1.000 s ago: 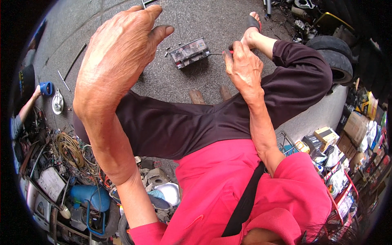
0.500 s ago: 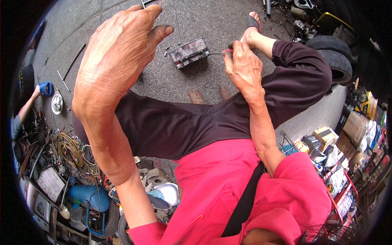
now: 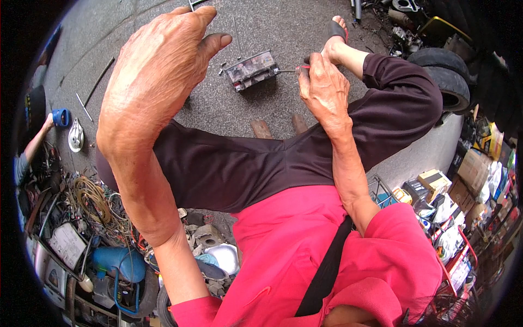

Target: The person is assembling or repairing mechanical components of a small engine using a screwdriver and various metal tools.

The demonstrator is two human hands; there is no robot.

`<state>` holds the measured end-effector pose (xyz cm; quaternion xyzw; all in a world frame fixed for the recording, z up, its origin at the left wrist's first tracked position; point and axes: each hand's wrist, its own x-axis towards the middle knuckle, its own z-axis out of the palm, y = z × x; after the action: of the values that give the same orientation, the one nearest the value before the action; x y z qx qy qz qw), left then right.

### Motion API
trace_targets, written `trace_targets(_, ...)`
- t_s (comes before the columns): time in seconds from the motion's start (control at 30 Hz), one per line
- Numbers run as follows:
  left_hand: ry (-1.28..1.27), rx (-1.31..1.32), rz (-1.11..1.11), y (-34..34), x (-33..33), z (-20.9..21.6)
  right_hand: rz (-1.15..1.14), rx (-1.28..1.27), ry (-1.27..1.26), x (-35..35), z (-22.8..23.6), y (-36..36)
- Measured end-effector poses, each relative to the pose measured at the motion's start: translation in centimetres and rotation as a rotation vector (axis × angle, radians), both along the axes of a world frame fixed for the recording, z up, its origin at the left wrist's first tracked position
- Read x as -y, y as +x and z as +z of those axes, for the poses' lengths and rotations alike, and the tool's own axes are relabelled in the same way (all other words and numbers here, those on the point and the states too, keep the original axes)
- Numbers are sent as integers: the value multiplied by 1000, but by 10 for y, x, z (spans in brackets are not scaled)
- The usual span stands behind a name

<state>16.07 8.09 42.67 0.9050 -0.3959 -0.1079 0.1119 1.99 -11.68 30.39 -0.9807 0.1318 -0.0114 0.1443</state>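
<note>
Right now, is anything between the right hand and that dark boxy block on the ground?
Only the thin tool in the right hand extends across the gap toward the dark block; nothing else visible stands between them.

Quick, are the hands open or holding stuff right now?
Left hand: can't tell whether it's open or holding something.
Right hand: closed, holding a thin red-handled tool.

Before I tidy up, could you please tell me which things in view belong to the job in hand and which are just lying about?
In use, it seems:
tool, held in the right hand, its tip at the dark box
dark box, on the ground

Apparently lying about:
tyres
blue tank
cables
silvery part
</note>
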Motion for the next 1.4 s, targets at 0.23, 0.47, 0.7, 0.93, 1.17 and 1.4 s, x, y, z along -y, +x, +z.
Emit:
trace_targets(0.23,29,-9,25,-2,2,0,-86,-127,71,-6,16,8)
trace_targets(0.47,22,-60,48,-2,0,2,64,64,-60,0,3,0)
trace_targets(0.7,13,-54,14,-1,3,2,38,102,101,-3,1,3)
trace_targets(0.93,-10,-12,14,-1,-1,0,-109,-195,3,-8,14,5)
trace_targets(1.17,-26,6,10,-2,-1,0,-8,64,92,-2,4,2)
trace_targets(1.4,8,-27,40,-3,-4,3,-135,-297,62,-12,17,7)
